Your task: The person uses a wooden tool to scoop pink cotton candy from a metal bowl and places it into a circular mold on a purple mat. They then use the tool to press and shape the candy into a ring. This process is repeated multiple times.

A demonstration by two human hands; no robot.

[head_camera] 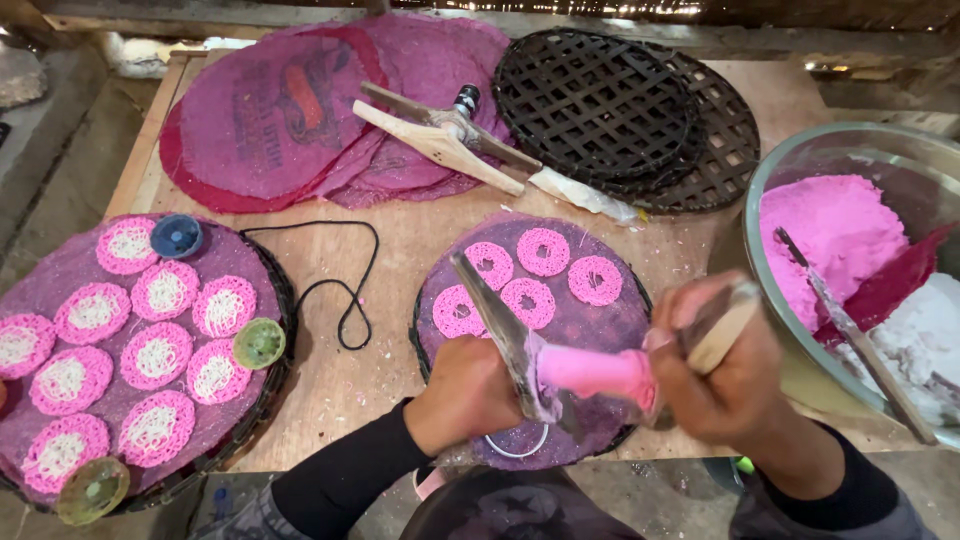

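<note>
Both hands working a press over near-centre tray.
L hand (465, 392) & R hand (722, 385) gripping press (590, 372) handles, fingers closed; pink dough rings (530, 275) sitting on tray (425, 345) beneath; bowl (775, 360) at right.

Small food-making workshop: rough wooden counter (400, 250), woven trays (620, 110), pink dough rings (545, 250) on mats, glass bowl (790, 180) of pink dough.

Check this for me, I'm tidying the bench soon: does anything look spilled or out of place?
Pale crumbs are scattered over the wooden table, and a black cord lies loose between the two trays. Nothing looks broken or tipped.
</note>
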